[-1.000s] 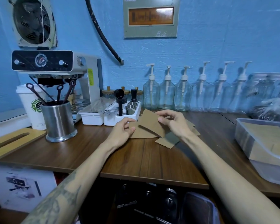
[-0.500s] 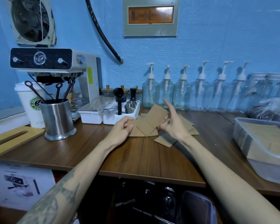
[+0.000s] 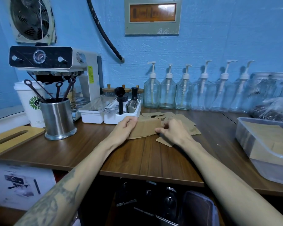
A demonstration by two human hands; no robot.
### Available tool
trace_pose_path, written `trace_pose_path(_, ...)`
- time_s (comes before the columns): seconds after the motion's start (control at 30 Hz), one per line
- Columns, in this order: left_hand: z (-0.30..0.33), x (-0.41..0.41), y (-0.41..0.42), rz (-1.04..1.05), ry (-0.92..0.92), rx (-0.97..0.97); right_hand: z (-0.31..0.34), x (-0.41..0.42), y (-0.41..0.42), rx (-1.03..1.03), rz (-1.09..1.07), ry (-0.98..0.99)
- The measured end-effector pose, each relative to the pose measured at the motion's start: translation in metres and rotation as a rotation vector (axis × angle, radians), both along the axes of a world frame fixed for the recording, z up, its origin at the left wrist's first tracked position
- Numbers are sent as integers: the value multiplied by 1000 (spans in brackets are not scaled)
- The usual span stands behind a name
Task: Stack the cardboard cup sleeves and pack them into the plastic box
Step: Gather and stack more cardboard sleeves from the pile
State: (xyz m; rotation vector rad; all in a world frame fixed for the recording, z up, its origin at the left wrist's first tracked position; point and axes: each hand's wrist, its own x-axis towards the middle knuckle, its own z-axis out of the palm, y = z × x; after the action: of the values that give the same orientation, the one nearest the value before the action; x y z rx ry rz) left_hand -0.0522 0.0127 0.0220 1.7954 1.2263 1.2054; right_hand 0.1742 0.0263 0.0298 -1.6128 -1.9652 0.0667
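Sleeve (image 3: 145,128) between both hands' grip

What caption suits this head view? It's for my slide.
Both hands, left hand and right hand, square a cardboard cup sleeve on the wooden counter beside a plastic box.

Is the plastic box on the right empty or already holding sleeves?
Already holding some: brown cardboard sleeves show through the plastic box walls and its open top.

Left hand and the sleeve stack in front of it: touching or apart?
Touching. The head view shows the left hand gripping the left end of the cardboard sleeve stack, fingers curled over its edge.
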Motion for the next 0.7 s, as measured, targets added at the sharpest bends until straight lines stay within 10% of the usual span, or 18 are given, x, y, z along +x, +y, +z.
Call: trace_pose_path(0.7,-5,-4,5,-15,55,88,-4,-2,9,-50,309,196)
